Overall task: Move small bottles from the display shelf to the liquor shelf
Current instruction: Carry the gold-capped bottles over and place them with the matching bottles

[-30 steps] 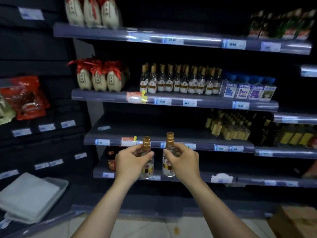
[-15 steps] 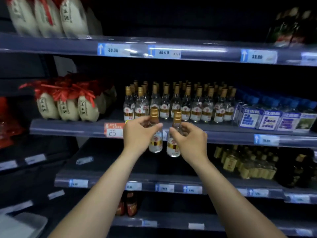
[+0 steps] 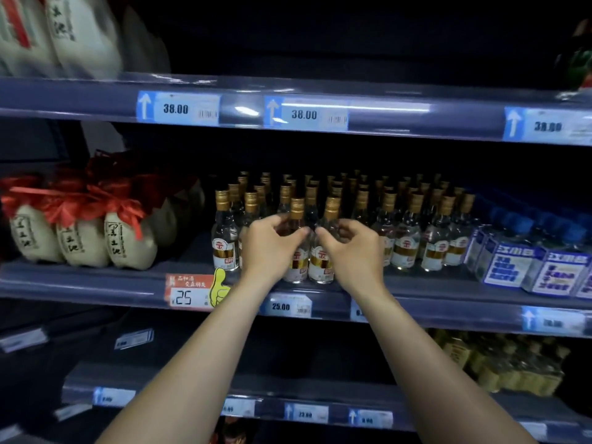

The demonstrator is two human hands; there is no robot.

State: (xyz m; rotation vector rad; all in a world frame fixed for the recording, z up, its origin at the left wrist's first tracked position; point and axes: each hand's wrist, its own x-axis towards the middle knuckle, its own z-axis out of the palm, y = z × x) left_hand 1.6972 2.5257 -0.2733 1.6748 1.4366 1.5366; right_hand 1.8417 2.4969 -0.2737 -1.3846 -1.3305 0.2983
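Head view, from the left: three cream cloth-wrapped jars tied with red ribbons stand in a row on the grey-blue middle shelf, each touching the next. Just right of them, an orange sale tag with a yellow thumbs-up is clipped to the shelf's front rail, with a white price label reading 25.00 beside it. Above that label the left hand has its fingers and thumb curled round the shoulder of a small clear glass bottle with a gold screw cap and a red-and-white label. A second small bottle of the same kind stands upright against it, gripped the same way by the right hand. The two thumbs nearly meet between the necks. Both bottles are at the front edge of the middle shelf, directly before the rows of matching gold-capped bottles; whether their bases bear on the shelf I cannot tell. Further right, blue-and-white cartons topped with blue caps sit side by side, close against the rows. On the shelf below, at the far right, a cluster of yellowish bottles is blurred. The rail overhead carries white price labels reading 38.00.
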